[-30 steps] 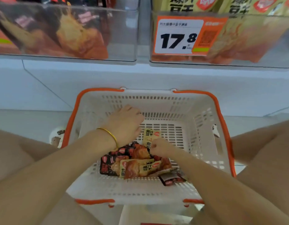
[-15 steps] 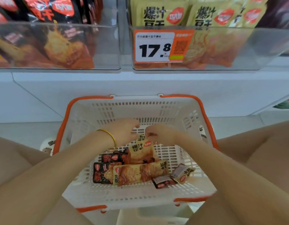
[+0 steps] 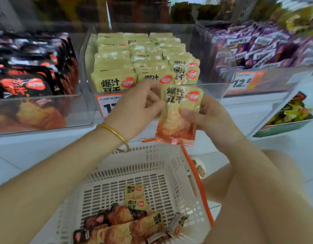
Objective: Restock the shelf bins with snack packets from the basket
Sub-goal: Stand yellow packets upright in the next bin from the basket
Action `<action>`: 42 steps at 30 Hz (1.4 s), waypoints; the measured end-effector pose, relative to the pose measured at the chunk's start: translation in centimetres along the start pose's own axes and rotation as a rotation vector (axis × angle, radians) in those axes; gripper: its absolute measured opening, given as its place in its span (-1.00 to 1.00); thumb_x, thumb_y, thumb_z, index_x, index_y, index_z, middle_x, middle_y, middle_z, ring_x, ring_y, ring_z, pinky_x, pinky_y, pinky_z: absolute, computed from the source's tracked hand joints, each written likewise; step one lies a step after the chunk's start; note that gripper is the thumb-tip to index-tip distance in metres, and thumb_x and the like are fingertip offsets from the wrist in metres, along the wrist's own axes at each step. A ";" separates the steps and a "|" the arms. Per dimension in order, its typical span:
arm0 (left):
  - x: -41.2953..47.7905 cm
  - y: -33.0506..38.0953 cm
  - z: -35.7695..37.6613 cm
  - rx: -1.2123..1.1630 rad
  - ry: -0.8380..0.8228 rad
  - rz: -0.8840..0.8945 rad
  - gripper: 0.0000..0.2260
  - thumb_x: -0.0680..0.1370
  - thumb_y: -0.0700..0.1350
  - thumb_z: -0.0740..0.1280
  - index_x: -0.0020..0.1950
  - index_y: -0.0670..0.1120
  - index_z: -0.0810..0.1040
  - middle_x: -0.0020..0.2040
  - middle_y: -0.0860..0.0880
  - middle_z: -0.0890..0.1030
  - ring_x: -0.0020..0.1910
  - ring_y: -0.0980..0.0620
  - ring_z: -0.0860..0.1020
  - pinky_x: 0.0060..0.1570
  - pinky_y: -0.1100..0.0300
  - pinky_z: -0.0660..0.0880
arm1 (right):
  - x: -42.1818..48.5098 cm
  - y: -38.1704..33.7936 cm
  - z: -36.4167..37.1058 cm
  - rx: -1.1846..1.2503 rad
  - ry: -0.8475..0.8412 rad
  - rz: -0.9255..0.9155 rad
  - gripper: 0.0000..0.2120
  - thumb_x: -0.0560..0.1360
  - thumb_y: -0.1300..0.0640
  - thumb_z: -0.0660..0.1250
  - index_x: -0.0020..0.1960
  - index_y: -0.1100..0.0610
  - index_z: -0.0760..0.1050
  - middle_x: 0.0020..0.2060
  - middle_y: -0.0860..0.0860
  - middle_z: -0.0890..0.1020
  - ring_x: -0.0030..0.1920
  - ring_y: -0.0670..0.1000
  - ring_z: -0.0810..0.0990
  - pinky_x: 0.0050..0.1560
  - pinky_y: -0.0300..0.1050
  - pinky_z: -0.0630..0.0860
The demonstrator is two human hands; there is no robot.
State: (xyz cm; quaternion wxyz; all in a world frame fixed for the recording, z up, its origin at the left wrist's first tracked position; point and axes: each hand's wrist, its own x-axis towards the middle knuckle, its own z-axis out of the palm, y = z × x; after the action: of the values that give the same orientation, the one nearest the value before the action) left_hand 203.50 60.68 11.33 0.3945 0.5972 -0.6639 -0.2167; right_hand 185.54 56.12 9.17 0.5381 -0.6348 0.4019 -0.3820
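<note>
At the centre of the frame, a yellow snack packet (image 3: 180, 111) is held upright in front of the clear middle bin (image 3: 212, 91), which is stacked with matching yellow packets (image 3: 131, 64). The left hand (image 3: 134, 110) pinches its upper left edge, and the right hand (image 3: 210, 118) grips its right side. Lower in the frame, the white basket (image 3: 169, 166) holds loose packets (image 3: 127, 224), yellow and black. Black packets (image 3: 29, 71) fill the bin at left, purple packets (image 3: 261, 48) the bin at right.
</note>
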 end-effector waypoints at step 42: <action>3.8 -0.3 0.4 0.780 0.180 0.359 -0.64 0.54 -0.07 0.18 0.29 -0.19 0.47 0.31 -0.18 0.46 0.29 -0.19 0.41 0.30 -0.04 0.26 | 9.5 -4.8 -2.1 -0.975 0.333 0.033 -0.47 0.39 0.15 0.50 0.16 0.21 0.24 0.09 0.16 0.53 0.08 0.21 0.54 -0.07 0.09 0.47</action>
State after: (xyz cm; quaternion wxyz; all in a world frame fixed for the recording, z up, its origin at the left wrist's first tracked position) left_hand 203.49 56.94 11.91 0.2271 0.5933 -0.7521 0.1752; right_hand 187.74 47.03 14.74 0.1142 -0.7360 0.6236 -0.2376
